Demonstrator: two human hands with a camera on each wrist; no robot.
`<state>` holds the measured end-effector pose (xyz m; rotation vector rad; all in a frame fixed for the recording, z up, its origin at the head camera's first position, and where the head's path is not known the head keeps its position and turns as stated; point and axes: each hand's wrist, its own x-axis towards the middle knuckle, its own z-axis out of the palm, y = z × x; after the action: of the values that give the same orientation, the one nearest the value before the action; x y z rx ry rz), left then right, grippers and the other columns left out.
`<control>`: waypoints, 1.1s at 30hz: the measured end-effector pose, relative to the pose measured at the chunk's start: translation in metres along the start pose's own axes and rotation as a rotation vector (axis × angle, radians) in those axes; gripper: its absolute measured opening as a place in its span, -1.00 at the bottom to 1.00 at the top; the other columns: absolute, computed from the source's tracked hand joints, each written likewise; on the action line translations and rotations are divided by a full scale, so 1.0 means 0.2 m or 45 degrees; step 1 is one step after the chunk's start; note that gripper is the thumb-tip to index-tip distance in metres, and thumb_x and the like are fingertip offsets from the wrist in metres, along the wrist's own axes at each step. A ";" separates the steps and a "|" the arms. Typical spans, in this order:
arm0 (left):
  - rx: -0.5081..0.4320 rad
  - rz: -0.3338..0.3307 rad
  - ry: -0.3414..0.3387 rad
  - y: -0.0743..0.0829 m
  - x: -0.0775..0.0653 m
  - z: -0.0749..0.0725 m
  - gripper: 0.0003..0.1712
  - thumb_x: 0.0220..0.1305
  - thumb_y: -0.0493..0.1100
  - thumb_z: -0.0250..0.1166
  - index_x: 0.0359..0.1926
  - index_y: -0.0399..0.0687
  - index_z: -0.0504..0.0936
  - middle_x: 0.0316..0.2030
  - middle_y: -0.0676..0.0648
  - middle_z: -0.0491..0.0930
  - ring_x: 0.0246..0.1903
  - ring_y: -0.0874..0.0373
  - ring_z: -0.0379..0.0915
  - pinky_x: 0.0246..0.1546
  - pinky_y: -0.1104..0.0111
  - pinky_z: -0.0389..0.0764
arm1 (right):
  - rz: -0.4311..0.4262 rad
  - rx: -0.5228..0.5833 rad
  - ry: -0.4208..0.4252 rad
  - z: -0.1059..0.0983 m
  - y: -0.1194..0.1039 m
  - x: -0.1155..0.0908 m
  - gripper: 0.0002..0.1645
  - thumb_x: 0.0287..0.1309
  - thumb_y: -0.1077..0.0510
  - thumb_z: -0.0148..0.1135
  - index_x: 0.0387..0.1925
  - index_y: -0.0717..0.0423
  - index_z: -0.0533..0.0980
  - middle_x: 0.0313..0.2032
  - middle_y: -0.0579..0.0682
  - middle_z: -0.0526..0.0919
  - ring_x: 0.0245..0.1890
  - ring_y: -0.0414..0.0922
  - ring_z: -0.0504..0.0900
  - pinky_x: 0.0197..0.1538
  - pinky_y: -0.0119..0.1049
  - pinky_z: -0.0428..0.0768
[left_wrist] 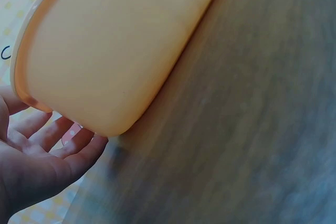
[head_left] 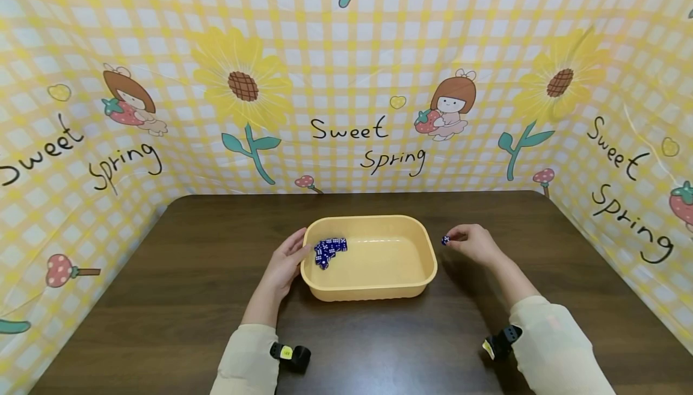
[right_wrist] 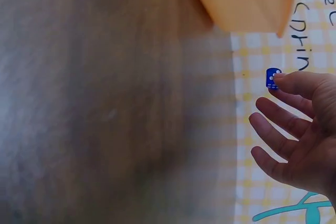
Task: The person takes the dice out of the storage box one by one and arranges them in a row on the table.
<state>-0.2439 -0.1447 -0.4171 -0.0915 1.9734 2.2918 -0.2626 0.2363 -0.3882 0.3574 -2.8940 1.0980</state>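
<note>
1 right hand (head_left: 475,243), right of lower centre, pinches 1 blue, white-pipped, cube-shaped die (head_left: 445,240) between thumb (right_wrist: 298,83) and forefinger (right_wrist: 293,101); keep the other fingers (right_wrist: 283,118) clear. At lower centre stands 1 yellow, rounded-rectangular plastic tub (head_left: 373,291); the left hand (head_left: 284,267) grips its left end and should hold it steady. Further blue dice (head_left: 325,249) cluster at its left interior.

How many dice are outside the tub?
1 visible: the blue die, pinched in the right hand, right of the yellow tub. Others could be hidden behind the tub.
</note>
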 end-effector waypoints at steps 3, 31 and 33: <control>-0.008 -0.003 0.003 0.00 0.00 0.00 -0.45 0.22 -0.30 0.02 0.24 -0.05 0.16 0.18 -0.15 0.17 0.07 -0.03 0.19 -0.05 0.14 0.29 | 0.005 -0.006 -0.013 0.02 0.03 -0.01 -0.83 -0.03 0.20 0.20 -0.37 0.23 0.53 -0.40 0.04 0.57 -0.34 0.00 0.53 -0.35 -0.17 0.45; -0.020 -0.024 0.011 0.00 0.00 0.00 -0.44 0.22 -0.29 0.03 0.24 -0.06 0.15 0.19 -0.16 0.16 0.10 -0.07 0.14 -0.03 0.11 0.26 | -0.124 -0.220 -0.030 0.10 0.09 -0.02 -0.91 -0.13 0.30 0.23 -0.46 0.22 0.55 -0.46 0.00 0.48 -0.40 -0.05 0.43 -0.30 -0.14 0.37; -0.023 -0.022 0.009 0.00 0.00 0.00 -0.44 0.22 -0.29 0.03 0.24 -0.07 0.15 0.19 -0.16 0.16 0.10 -0.08 0.14 -0.03 0.11 0.26 | -0.134 -0.225 -0.017 0.10 0.10 -0.03 -0.91 -0.14 0.30 0.24 -0.46 0.23 0.55 -0.45 0.02 0.47 -0.39 -0.03 0.44 -0.30 -0.13 0.37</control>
<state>-0.2442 -0.1446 -0.4173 -0.1178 1.9473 2.3025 -0.2606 0.2381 -0.4163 0.5045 -2.9159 0.8213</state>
